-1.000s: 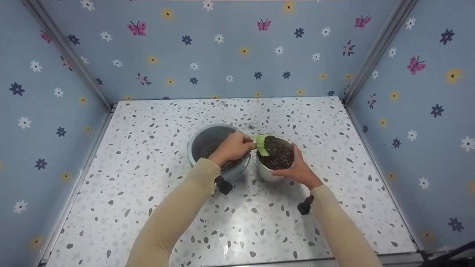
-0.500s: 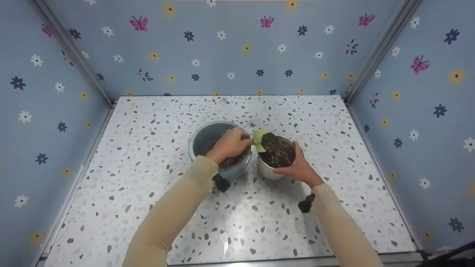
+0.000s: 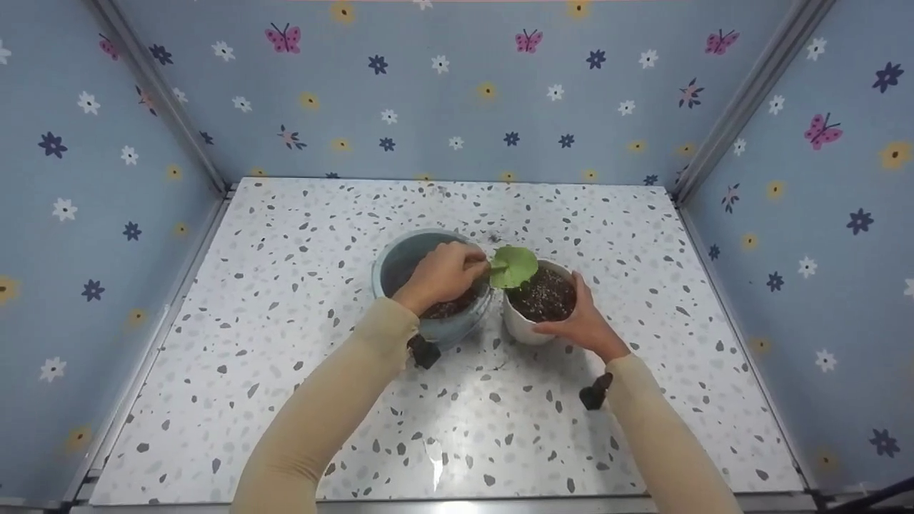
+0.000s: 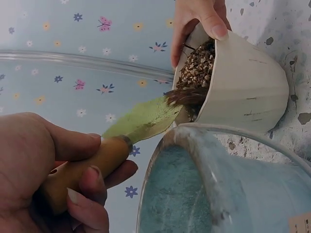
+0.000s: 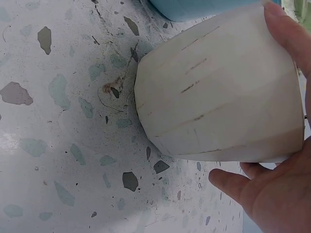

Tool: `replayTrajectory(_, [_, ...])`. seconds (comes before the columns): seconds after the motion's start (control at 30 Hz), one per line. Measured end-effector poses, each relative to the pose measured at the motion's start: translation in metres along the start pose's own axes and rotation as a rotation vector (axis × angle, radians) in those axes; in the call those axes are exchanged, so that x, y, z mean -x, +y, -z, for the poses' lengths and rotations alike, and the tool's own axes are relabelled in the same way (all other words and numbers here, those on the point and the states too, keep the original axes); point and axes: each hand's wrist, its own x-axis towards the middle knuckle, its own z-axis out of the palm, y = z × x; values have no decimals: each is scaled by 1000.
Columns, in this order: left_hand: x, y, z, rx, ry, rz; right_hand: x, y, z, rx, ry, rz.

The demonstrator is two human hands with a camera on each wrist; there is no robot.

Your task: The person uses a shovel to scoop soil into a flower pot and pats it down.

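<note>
My left hand (image 3: pixel 444 273) grips the wooden handle (image 4: pixel 90 167) of a small trowel with a green blade (image 3: pixel 515 268). The blade is tilted over the left rim of a white faceted pot (image 3: pixel 520 325). In the left wrist view, dark soil (image 4: pixel 187 97) spills off the blade tip at the pot's mouth. Soil with pale grains (image 3: pixel 550 298) fills much of the pot. My right hand (image 3: pixel 587 325) holds the pot's right side, thumb at the near side and fingers around the far rim. In the right wrist view the pot's wall (image 5: pixel 218 97) carries brown scratches.
A blue-grey bucket (image 3: pixel 382 268) with soil inside stands just left of the pot, under my left hand. Both stand on a speckled white tabletop (image 3: pixel 307 385). Bits of soil lie on it. Flower-patterned walls (image 3: pixel 443 93) enclose the back and sides.
The trowel has turned over: its blade was largely edge-on beside a heap of soil and now shows its broad green face. The heap has dropped into the pot. The head view has shifted slightly.
</note>
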Motion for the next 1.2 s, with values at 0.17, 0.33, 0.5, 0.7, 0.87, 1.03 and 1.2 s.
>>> replayTrajectory(0.17, [4,-4,0,50,27,-12,-1,-1,3,44,-9,16])
replayTrajectory(0.33, [8,-11,2,196,81,-33,-2,-11,5,144,-26,47])
replayTrajectory(0.5, [17,-20,11,391,137,-2,-3,-20,0,189,-23,59])
replayTrajectory(0.7, [32,-39,36,442,179,47,-2,-18,-5,156,26,20])
replayTrajectory(0.87, [40,-56,58,349,198,61,-1,-18,-3,127,28,-1])
replayTrajectory(1.03, [46,-66,66,196,195,115,1,-15,-2,116,8,-23])
replayTrajectory(1.2, [42,-68,61,-55,185,123,3,-16,-1,96,-2,-20])
